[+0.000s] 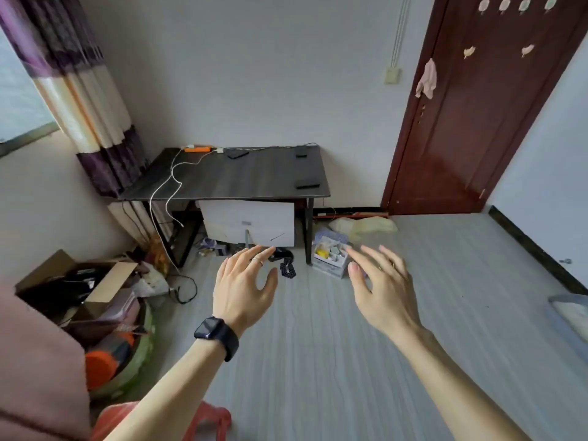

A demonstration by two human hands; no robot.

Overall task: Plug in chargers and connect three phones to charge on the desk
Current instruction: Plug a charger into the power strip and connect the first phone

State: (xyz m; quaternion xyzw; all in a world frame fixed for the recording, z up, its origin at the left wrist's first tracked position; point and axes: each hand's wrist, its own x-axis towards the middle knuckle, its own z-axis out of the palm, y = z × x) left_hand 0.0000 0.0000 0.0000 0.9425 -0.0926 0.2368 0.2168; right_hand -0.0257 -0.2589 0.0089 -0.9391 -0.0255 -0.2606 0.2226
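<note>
A dark desk (222,183) stands against the far wall. An orange power strip (197,149) lies at its back left, with white cables (168,192) trailing off the left front edge. Three dark phones rest on the top: one at the back middle (238,154), one at the back right (301,152), one at the front right (307,184). My left hand (245,288), with a black watch on its wrist, and my right hand (381,288) are held out in front of me over the floor, well short of the desk, fingers spread and holding nothing.
A white board (249,222) leans under the desk. A small clear drawer box (329,257) sits by the right leg. Cardboard boxes and clutter (82,288) fill the left floor, a pink stool (210,421) stands near me, and a brown door (471,116) is on the right.
</note>
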